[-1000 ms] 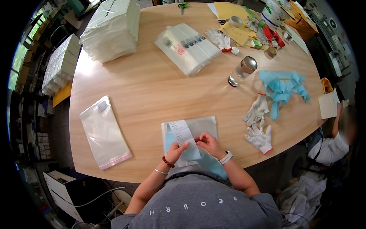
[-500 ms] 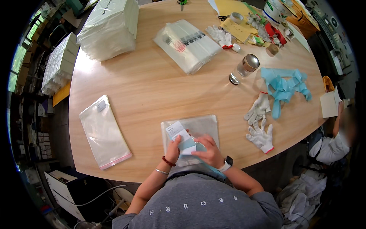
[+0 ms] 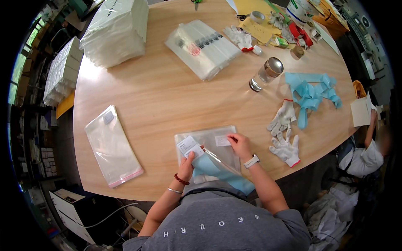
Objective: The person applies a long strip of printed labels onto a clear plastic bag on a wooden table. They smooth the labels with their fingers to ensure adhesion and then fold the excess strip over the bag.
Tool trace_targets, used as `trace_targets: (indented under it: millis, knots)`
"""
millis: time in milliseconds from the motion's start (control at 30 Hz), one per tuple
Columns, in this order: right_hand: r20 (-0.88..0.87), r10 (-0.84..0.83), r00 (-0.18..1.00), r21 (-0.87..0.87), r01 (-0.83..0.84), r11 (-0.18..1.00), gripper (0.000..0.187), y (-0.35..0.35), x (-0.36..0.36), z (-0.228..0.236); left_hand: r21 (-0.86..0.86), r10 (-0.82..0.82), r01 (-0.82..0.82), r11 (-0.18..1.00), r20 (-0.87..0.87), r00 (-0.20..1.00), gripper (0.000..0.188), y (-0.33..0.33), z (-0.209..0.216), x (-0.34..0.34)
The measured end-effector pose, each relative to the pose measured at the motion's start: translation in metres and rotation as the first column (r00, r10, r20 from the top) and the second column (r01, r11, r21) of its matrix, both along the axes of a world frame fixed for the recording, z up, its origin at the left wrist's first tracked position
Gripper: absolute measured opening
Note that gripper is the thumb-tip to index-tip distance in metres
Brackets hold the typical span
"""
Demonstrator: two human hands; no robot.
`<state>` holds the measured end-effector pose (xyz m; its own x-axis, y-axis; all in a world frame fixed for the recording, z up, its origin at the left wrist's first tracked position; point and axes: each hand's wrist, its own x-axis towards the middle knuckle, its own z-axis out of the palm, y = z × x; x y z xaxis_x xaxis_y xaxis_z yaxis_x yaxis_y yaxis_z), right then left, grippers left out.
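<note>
A clear plastic bag lies flat at the near edge of the round wooden table. My right hand presses a small white label onto the bag with its fingertips. My left hand pinches a white label sheet by its lower edge, just left of the bag. A light blue strip hangs from under the bag over the table edge toward my lap.
Another clear bag with a red edge lies to the left. White work gloves and light blue strips sit to the right, a glass jar beyond them. Stacks of packed bags stand at the back. A seated person is at the right.
My right hand has moved from the label sheet up to the bag and set a small label on it. My left hand still holds the sheet, now shifted left.
</note>
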<state>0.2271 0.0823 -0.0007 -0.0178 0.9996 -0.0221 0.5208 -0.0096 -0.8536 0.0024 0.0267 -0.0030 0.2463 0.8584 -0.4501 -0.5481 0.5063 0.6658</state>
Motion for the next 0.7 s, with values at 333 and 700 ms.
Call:
trace_targets:
  millis: [333,700]
  knots:
    - [0.236,-0.017,0.972,0.107,-0.008,0.994,0.02,0.029,0.007,0.009,0.025,-0.031,0.033,0.999,-0.059,0.998,0.043,-0.001,-0.003,-0.001]
    - [0.438,-0.075,0.896,0.524,-0.186,0.831,0.007,0.02,-0.001,0.029,0.058,-0.018,0.023,0.998,-0.086,0.996,0.041,-0.006,-0.01,-0.003]
